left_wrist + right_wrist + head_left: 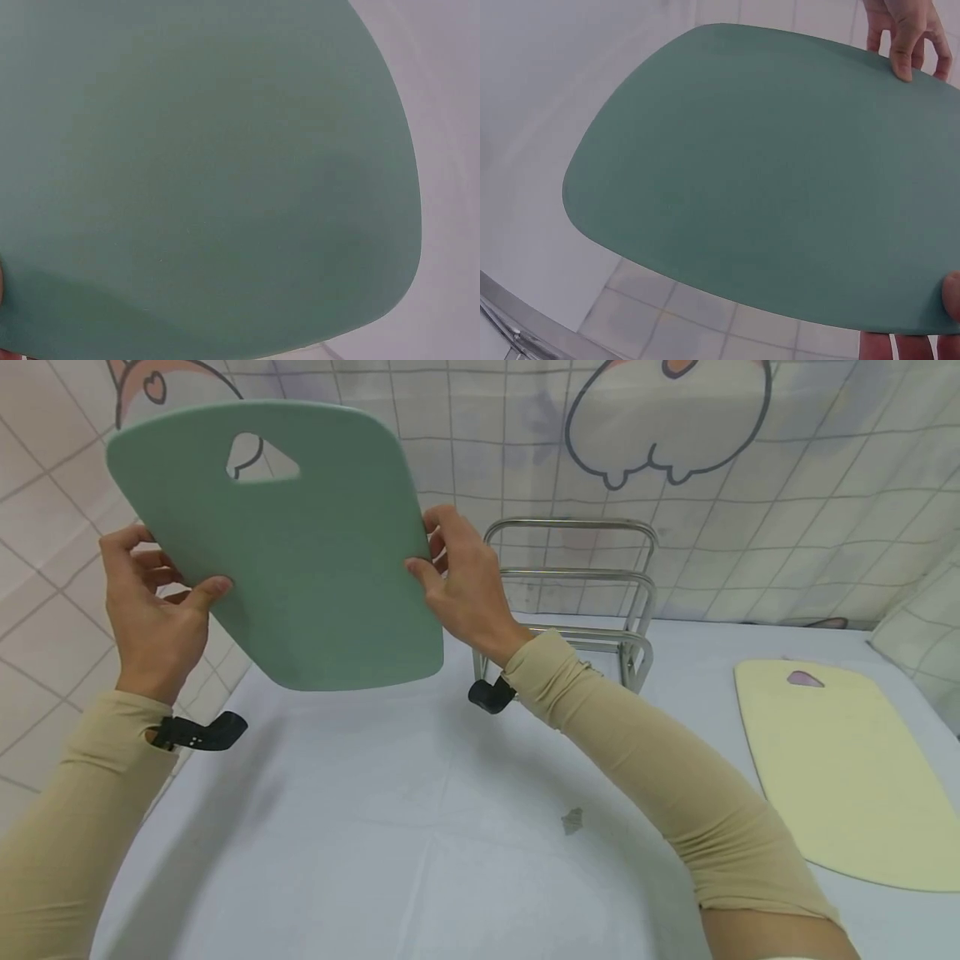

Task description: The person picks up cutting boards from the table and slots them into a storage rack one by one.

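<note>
A green cutting board (292, 552) with a handle hole near its top is held up in the air, tilted, above the table. My left hand (153, 602) grips its left edge, thumb on the front face. My right hand (457, 581) grips its right edge, thumb on the front. The board (202, 180) fills the left wrist view. In the right wrist view the green board (772, 180) spans the frame, with my left hand's fingers (904, 37) at its far edge. A metal wire rack (577, 593) stands behind my right hand.
A pale yellow cutting board (847, 768) lies flat at the table's right. The table wears a white cloth (390, 827) with a small grey mark (572, 820). A tiled wall is on the left and a patterned curtain hangs behind.
</note>
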{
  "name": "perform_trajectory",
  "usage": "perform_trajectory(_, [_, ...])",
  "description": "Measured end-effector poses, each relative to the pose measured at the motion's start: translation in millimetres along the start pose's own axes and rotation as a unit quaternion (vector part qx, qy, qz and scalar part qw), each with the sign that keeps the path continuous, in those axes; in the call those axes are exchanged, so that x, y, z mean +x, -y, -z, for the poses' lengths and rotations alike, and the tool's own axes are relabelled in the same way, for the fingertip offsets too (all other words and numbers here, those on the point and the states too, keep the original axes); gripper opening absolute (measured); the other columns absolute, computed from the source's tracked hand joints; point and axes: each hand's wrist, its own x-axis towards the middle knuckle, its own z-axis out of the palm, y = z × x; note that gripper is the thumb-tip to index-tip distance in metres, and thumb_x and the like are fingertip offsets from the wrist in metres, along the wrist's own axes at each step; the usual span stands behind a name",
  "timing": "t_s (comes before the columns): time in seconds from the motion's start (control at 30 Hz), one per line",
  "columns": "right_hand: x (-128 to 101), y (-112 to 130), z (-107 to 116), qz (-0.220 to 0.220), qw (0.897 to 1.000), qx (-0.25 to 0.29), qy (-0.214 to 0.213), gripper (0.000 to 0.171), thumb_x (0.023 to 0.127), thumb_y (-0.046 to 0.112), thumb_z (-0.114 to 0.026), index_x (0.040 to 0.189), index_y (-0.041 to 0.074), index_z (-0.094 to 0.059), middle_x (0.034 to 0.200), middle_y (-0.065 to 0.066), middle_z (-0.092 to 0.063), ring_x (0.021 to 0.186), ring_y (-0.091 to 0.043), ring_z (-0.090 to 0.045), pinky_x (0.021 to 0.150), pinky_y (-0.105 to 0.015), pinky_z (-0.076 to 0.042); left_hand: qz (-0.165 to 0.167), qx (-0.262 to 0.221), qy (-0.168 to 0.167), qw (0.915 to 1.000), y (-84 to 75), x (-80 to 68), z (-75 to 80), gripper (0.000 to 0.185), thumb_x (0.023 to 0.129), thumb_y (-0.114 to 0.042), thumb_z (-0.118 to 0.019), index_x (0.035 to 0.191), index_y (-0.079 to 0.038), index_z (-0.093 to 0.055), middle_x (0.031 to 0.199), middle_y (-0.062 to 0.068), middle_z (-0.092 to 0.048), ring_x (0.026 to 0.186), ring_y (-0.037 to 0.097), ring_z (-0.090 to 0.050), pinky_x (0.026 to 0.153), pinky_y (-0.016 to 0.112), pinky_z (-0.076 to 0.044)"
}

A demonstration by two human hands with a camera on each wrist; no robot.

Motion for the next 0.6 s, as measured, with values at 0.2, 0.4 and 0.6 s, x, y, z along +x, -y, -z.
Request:
perform_trajectory(0.2, [2.9,2.2,2.2,0.000,1.000,0.000,-0.005,0.030,0.098,0.012,-0.070,0.122,0.006,-0.054,0.097,-0.010,-0.057,0.087,-0.022,-0.061,0.083,-0.033,-0.055,0.001,-0.012,-0.004,0.9999,-4.3,0.8,-0.3,0.064,0.092,-0.009,-0.076,0.141,-0.034,-0.043,0.110,-0.020,-0.050,0.103,0.001,-0.055,0.087,0.018,-0.046])
perform_trajectory(0.4, [4.4,2.7,0.7,0.001,1.000,0.000,-0.005,0.030,0.098,0.012,-0.071,0.123,0.006,-0.054,0.097,-0.009,-0.058,0.087,-0.021,-0.060,0.083,-0.031,-0.054,0.005,-0.015,-0.008,0.9998,-5.8,0.3,0.2,0.064,0.092,-0.009,-0.075,0.141,-0.034,-0.044,0.109,-0.020,-0.049,0.102,0.001,-0.054,0.087,0.018,-0.046])
perform_trajectory(0.6, [6.1,3.2,1.1,0.005,1.000,-0.001,-0.004,0.031,0.098,0.012,-0.070,0.124,0.005,-0.054,0.098,-0.010,-0.058,0.088,-0.021,-0.059,0.083,-0.031,-0.054,0.003,-0.012,-0.013,0.9998,-6.5,1.0,0.2,0.063,0.092,-0.009,-0.075,0.141,-0.034,-0.044,0.109,-0.020,-0.049,0.102,0.000,-0.055,0.086,0.018,-0.046])
